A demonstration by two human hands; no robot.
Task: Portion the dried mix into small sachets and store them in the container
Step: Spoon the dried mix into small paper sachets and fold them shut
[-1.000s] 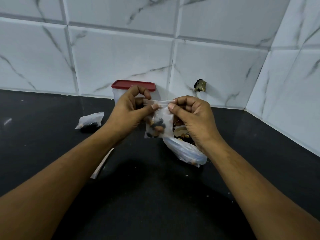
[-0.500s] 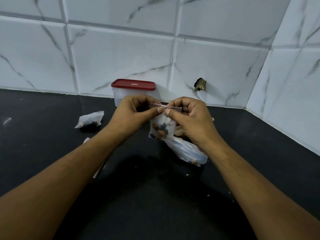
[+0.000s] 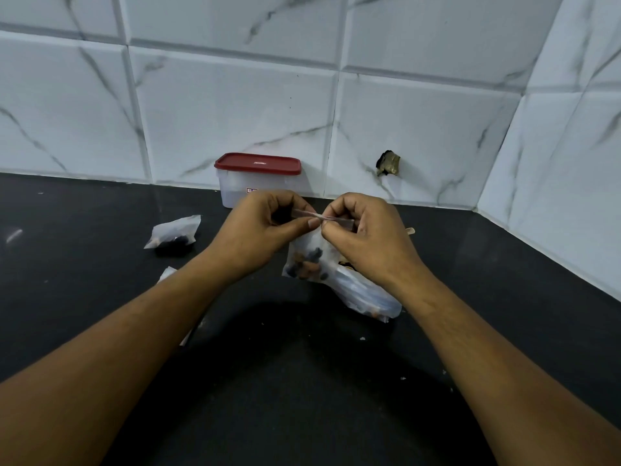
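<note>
L hand (image 3: 260, 227) & R hand (image 3: 364, 237) pinch sachet (image 3: 304, 260) zip strip, above counter's back edge. Risk: incomplete seal, so mix spills.

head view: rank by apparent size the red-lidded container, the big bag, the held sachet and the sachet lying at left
1. red-lidded container
2. big bag and held sachet: look alike, each partly behind the right hand, so unranked
3. sachet lying at left, smallest
</note>
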